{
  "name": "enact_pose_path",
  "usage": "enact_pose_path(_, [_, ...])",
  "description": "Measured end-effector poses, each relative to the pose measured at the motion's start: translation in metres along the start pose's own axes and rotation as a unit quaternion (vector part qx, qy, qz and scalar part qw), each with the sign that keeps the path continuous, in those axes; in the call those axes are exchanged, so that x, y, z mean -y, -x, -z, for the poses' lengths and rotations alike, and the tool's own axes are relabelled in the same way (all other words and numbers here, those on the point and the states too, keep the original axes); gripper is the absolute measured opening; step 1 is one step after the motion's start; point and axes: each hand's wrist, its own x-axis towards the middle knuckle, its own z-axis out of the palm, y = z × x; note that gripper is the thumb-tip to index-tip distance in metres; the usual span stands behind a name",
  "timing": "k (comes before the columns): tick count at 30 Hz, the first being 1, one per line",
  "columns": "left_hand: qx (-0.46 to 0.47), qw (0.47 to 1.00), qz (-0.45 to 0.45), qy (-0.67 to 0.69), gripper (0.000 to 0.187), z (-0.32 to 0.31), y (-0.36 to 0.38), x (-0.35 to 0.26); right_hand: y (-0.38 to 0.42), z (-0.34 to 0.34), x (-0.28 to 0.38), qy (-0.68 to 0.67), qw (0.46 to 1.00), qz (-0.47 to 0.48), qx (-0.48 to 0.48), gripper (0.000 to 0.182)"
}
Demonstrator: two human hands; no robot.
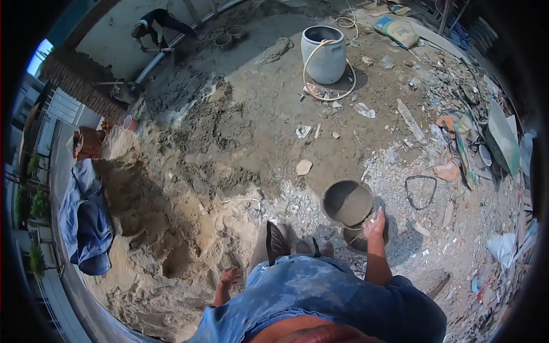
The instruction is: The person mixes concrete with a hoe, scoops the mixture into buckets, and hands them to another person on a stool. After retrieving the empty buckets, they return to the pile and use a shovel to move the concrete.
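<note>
My right hand [374, 224] is at the near right rim of a round dark mortar pan [347, 204] and appears to grip its edge. Grey, wet-looking material lies inside this pan. Below it, partly covered, is a second round pan [360, 244] on the gravelly ground. My left hand [230, 277] hangs at my left side over the sand, holding nothing, its fingers loosely apart. My feet are between the sand and the pans, partly hidden by my blue, stained shirt [320, 286].
A sand heap [143, 211] rises on the left, with blue cloth [86, 220] beside it. Ahead stands a grey barrel [324, 57] with a hose [353, 86]. Rubble [452, 166] and a cement bag [396, 31] lie to the right. Another person [160, 26] bends over, far left.
</note>
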Motion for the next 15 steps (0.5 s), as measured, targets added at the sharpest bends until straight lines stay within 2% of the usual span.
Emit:
enact_pose_path(2, [-0.020,0.997,-0.046,-0.059,0.047,0.000,-0.007,-0.073,-0.017,-0.042,0.006,-0.015,0.993,0.031,0.116,0.042])
enact_pose_path(4, [-0.025,0.999,-0.040,-0.018,0.048,0.013,-0.064,-0.123,-0.030,-0.099,0.007,-0.034,0.996,0.020,0.082,0.045])
enact_pose_path(6, [0.046,0.992,-0.113,-0.026,0.046,0.017,-0.098,-0.184,-0.043,-0.148,0.009,-0.032,0.994,0.081,0.059,0.045])
enact_pose_path(8, [0.003,0.993,-0.101,-0.068,0.046,0.013,-0.127,-0.263,-0.071,-0.209,0.014,-0.030,0.994,0.088,0.060,0.044])
enact_pose_path(9, [0.001,0.993,-0.077,-0.085,0.047,0.016,-0.131,-0.293,-0.072,-0.216,0.016,-0.015,0.996,0.073,0.039,0.044])
enact_pose_path(10, [-0.004,0.993,-0.057,-0.099,0.048,0.024,-0.138,-0.334,-0.083,-0.230,0.021,-0.002,0.995,0.053,0.085,0.039])
enact_pose_path(12, [0.006,0.984,-0.141,-0.109,0.047,0.030,-0.156,-0.409,-0.101,-0.278,0.028,0.027,0.998,0.050,0.040,0.038])
enact_pose_path(13, [0.009,0.978,-0.180,-0.107,0.047,0.033,-0.157,-0.448,-0.107,-0.301,0.030,0.034,0.997,0.047,0.047,0.038])
enact_pose_path(15, [0.011,0.967,-0.231,-0.105,0.048,0.039,-0.151,-0.526,-0.114,-0.340,0.033,0.034,0.999,0.035,-0.010,0.049])
